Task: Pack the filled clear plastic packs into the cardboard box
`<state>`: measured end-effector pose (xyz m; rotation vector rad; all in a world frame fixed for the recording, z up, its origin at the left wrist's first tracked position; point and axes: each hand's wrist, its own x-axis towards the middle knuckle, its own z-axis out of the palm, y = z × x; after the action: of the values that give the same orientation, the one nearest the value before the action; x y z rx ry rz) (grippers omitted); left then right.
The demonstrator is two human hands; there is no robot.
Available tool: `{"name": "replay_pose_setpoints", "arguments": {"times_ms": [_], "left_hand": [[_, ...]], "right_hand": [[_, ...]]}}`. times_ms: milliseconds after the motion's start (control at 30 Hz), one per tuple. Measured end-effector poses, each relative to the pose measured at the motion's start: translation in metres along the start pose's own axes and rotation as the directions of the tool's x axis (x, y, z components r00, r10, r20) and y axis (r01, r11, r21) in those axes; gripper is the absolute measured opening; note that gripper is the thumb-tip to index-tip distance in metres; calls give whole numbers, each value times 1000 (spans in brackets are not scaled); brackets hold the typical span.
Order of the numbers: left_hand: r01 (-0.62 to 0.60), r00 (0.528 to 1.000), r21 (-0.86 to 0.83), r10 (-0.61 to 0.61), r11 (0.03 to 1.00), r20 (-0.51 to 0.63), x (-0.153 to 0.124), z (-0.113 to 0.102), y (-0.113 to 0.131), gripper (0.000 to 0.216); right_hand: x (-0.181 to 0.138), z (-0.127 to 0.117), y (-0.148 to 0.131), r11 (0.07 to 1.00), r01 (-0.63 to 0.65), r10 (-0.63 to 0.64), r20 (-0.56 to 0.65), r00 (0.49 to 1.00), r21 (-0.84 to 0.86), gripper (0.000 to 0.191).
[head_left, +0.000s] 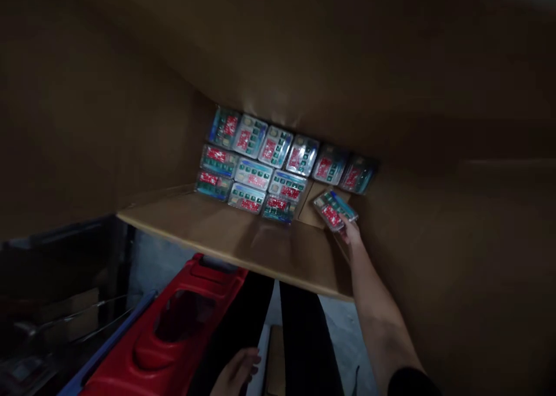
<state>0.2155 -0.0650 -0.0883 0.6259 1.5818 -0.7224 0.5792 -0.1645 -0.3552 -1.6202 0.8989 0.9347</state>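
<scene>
Deep inside a large cardboard box [234, 228], my right hand [351, 233] grips the near right corner of a clear plastic pack [334, 208] with red, green and blue contents. The pack is tilted over bare cardboard at the bottom right. Similar packs lie flat beside it: a back row, with one pack [274, 146] near its middle, and two shorter rows at the left, with one pack [253, 173] among them. My left hand [238, 370] hangs outside the box, low in front of my legs. Its fingers are loosely curled, with nothing visible in them.
Tall cardboard walls surround the packs, and the near wall's edge crosses before my legs. A red plastic piece [174, 321] with an oval opening stands at my left, beside a blue bar [117, 344]. Dim clutter lies at the far left.
</scene>
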Motion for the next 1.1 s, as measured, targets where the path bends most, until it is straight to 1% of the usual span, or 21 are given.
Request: {"name": "replay_pose_setpoints", "arguments": {"times_ms": [67,167,233,300,367,433,500,567,633,700,767,833,867,933,1000,1033,1067,1100], "left_hand": [[-68,998,21,68,997,5,-27,-2,14,81],[-230,973,-15,231,973,12,-80,3,42,79],[-351,935,-67,354,934,28,-120,11,60,74],[-476,875,-157,485,865,20,-160,21,77,72],[-568,808,-309,589,763,-32,-198,28,92,74],[-589,760,-494,646,640,-71,-231,28,105,78],[-562,705,-668,704,488,-79,-261,18,117,75],[-528,648,-789,750,314,-135,-285,1,125,66],[-516,615,-842,752,155,-239,-304,-23,128,57],[-520,587,-853,741,36,-326,-318,-53,126,52],[-516,548,-855,742,-64,-386,-326,-90,118,48],[-496,531,-857,732,-141,-427,-329,-134,107,42],[-481,530,-862,731,-158,-430,-330,-159,100,40],[-440,530,-886,755,-145,-387,-329,-211,84,37],[-402,513,-910,797,-104,-318,-328,-261,67,34],[-395,500,-914,812,-97,-302,-327,-283,58,32],[-399,487,-911,816,-108,-310,-327,-303,49,32],[-411,477,-902,812,-134,-338,-327,-319,40,32]], "right_hand": [[-60,-8,-16,998,24,-24,14,1000,54,19],[-165,-18,-45,992,65,-74,84,994,113,27],[-238,-21,-64,988,90,-111,171,979,124,33],[-309,-22,-81,987,118,-143,276,950,107,37],[-375,-17,-96,986,149,-166,387,907,73,39],[-435,-7,-108,981,184,-189,490,851,59,42],[-489,10,-116,971,230,-223,581,783,63,45],[-537,31,-119,953,295,-265,664,699,69,49],[-578,56,-117,923,377,-313,725,614,79,54],[-609,80,-109,889,450,-351,761,545,88,61],[-633,106,-100,868,492,-345,802,488,74,68],[-651,133,-90,869,493,-290,850,439,42,68],[-660,147,-85,872,488,-257,872,417,24,65],[-680,177,-76,874,486,-189,910,368,-16,61],[-705,210,-64,854,517,-109,950,291,-61,65],[-718,226,-57,832,549,-62,968,244,-85,68],[-730,242,-50,796,595,-19,979,203,-108,70],[-742,257,-41,748,650,18,984,176,-130,71]]}}
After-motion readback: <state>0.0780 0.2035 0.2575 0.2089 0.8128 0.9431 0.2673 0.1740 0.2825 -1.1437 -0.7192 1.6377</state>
